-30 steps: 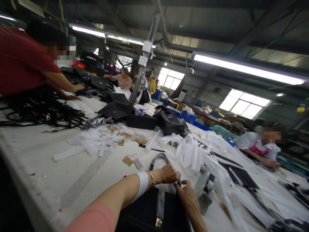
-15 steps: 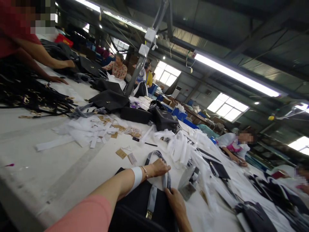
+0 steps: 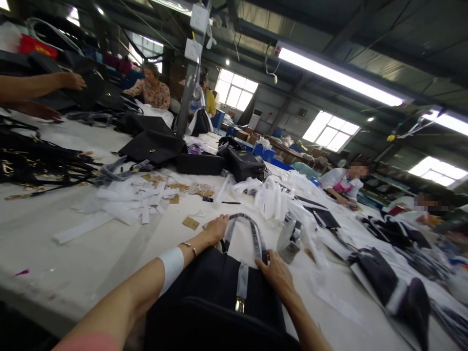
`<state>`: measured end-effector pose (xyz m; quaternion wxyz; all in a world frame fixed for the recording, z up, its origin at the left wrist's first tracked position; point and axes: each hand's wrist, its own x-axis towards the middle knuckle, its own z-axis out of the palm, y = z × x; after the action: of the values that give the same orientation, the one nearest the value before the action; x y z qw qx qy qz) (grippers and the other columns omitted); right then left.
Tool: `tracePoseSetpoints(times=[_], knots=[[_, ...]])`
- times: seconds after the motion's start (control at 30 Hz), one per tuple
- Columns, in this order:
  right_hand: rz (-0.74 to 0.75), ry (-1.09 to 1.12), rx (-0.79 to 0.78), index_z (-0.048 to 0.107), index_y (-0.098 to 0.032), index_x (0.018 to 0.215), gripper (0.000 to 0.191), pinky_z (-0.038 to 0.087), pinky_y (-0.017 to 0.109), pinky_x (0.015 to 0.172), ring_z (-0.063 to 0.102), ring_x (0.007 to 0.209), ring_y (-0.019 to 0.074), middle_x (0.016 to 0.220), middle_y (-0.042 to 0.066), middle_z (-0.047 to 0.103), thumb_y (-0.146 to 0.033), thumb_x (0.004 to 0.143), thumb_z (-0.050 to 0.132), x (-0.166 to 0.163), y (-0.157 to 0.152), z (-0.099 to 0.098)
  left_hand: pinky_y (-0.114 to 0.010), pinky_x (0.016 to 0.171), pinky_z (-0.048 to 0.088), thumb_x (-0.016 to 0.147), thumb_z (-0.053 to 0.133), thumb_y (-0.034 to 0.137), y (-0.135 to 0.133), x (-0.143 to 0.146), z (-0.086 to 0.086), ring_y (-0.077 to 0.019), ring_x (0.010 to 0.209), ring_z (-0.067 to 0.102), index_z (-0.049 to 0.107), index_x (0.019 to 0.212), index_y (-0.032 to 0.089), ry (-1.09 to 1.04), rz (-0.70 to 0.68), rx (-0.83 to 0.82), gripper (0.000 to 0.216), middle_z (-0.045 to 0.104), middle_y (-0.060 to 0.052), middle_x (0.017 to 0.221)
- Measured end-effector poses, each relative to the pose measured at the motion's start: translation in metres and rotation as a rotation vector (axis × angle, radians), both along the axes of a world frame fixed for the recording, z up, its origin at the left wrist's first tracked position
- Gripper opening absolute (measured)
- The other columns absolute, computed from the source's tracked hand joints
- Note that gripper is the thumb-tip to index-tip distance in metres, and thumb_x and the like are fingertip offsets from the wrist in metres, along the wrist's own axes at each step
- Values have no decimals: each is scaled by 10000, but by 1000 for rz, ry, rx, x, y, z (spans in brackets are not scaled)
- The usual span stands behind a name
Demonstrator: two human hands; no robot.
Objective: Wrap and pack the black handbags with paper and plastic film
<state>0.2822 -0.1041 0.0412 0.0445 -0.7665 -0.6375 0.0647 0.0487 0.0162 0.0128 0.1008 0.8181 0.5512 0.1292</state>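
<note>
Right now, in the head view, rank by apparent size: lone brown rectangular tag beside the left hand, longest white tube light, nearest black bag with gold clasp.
1. Black bag with gold clasp
2. Longest white tube light
3. Brown rectangular tag

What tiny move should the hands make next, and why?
Perhaps slide the left hand down to the left end of the wrapped handle: it is up at the handle's left side, while the right hand sits low, by the handle's right end at the top edge of the black bag.
</note>
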Motion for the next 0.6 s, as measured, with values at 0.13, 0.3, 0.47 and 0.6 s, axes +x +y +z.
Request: tracePoseSetpoints(times=[0.13, 0.3, 0.47, 0.6], knots=[[26, -24, 68, 429, -114, 1375, 618, 409, 358, 958, 546, 1204, 298, 1310, 172, 571, -418, 858, 576, -4, 50, 7, -398, 849, 537, 935, 544, 236, 12, 15, 11, -227, 1008, 621, 452, 1313, 145, -48, 9, -5, 399, 575, -116, 1222], [56, 6, 97, 516, -84, 1318, 508, 433, 303, 924, 602, 1155, 260, 1257, 189, 624, -304, 863, 572, -3, 116, 1, -428, 857, 540, 937, 577, 298, 44, 48, 22, -220, 987, 626, 532, 1243, 148, -52, 5, -29, 345, 605, -98, 1180], [94, 64, 147, 707, -155, 953, 213, 461, 307, 801, 685, 925, 258, 929, 120, 741, -182, 868, 514, 14, 150, -15, -414, 856, 529, 951, 555, 302, 76, 62, 19, -201, 948, 631, 616, 1073, 138, -45, -37, -63, 213, 649, -64, 1041], [87, 125, 273, 668, -170, 1084, 305, 439, 298, 885, 652, 993, 224, 1054, 111, 715, -209, 948, 398, 22, 162, -34, -402, 913, 489, 976, 405, 158, 96, 70, 2, -215, 1037, 597, 596, 1110, 144, -99, -29, -28, 233, 644, -80, 1071]])
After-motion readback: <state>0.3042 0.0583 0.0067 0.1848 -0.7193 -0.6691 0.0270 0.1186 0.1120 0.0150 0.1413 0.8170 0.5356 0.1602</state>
